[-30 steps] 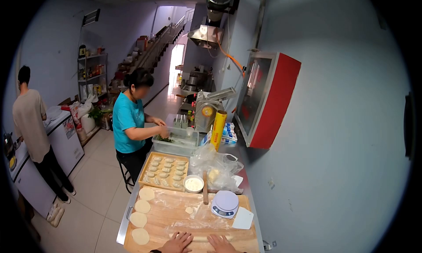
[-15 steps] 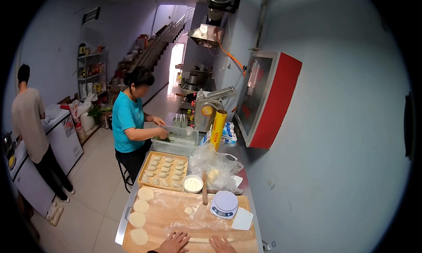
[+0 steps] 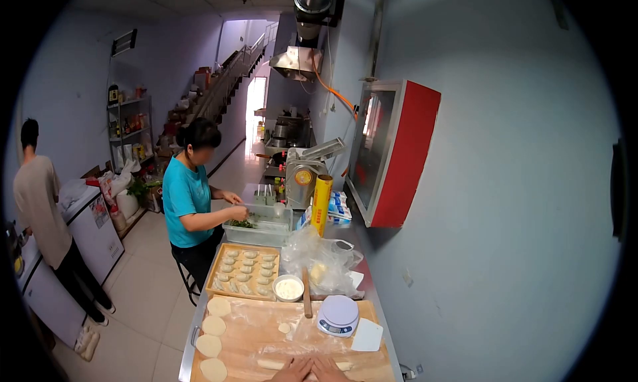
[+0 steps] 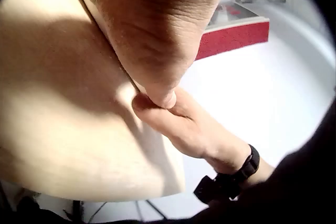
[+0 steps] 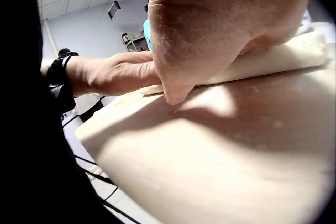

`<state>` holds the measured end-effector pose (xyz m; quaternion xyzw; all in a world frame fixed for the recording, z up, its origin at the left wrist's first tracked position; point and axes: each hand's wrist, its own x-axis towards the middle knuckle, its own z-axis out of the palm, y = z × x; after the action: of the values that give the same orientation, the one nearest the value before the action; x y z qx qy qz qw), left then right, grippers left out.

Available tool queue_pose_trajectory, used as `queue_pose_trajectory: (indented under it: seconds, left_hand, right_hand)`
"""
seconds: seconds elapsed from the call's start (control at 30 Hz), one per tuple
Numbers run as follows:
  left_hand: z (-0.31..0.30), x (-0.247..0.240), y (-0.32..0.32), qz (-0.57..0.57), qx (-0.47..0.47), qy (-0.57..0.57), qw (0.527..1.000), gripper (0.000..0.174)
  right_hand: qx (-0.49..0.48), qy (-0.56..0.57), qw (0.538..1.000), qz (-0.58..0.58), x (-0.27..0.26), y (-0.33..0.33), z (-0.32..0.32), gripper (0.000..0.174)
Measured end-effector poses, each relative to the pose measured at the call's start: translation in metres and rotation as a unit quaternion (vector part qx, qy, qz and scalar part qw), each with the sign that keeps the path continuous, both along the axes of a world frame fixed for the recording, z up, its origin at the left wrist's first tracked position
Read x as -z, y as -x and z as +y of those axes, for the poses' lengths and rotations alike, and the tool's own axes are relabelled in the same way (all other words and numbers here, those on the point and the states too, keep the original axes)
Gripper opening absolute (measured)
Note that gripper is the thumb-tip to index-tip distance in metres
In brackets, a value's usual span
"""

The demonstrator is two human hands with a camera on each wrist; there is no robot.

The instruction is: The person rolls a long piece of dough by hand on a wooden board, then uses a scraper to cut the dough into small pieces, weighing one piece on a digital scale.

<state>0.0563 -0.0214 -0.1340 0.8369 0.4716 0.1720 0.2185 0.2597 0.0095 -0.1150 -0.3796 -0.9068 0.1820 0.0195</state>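
A pale rope of dough (image 3: 268, 365) lies crosswise near the front of a wooden board (image 3: 242, 335). Side by side over its middle, my left hand (image 3: 294, 370) and right hand (image 3: 327, 370) press down with fingers extended. Both ends of the rope show past the hands. In the right wrist view, the dough rope (image 5: 273, 64) runs out from beneath my right hand (image 5: 215, 29). My left hand (image 4: 152, 29) is close to the right thumb in the left wrist view, where the hand hides the dough.
Flat dough rounds (image 3: 209, 345) line the board's left edge. Beyond stand a kitchen scale (image 3: 337, 311), a white scraper (image 3: 367, 335), a rolling pin (image 3: 306, 292), a flour bowl (image 3: 288, 288) and a tray of dumplings (image 3: 211, 276). A person in blue (image 3: 186, 192) works over a plastic bin (image 3: 258, 234).
My hands, earlier apart on the dough rope, have come together at its middle. The head view has shifted a little. The person in blue keeps working over the bin.
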Motion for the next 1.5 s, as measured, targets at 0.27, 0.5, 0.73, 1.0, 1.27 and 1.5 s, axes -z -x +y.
queue_pose_trajectory:
  seconds: [0.27, 0.5, 0.73, 1.0, 1.27, 1.5]
  left_hand:
    - [0.025, -0.001, 0.016, 0.044, 0.035, -0.093, 0.994, 0.071]
    - [0.029, -0.021, 0.021, 0.109, 0.031, -0.100, 0.989, 0.072]
    - [-0.018, 0.000, 0.033, 0.058, 0.060, -0.121, 0.989, 0.074]
    - [0.048, -0.014, 0.041, 0.178, -0.012, -0.091, 0.980, 0.073]
    - [-0.035, -0.019, 0.061, 0.123, 0.043, -0.114, 0.985, 0.068]
    - [0.023, -0.021, 0.060, 0.152, -0.035, -0.120, 0.980, 0.068]
  right_hand:
    - [-0.008, -0.151, 0.988, 0.019, -0.004, -0.012, 0.016, 0.074]
    - [-0.007, -0.119, 0.991, -0.060, -0.017, -0.017, 0.019, 0.081]
    - [-0.026, -0.123, 0.992, -0.028, -0.020, -0.046, -0.032, 0.081]
    - [0.046, -0.127, 0.989, -0.053, -0.015, -0.022, 0.040, 0.080]
    - [-0.030, -0.117, 0.992, -0.046, -0.024, -0.058, -0.032, 0.080]
    - [0.052, -0.144, 0.986, -0.061, 0.003, -0.036, 0.035, 0.083]
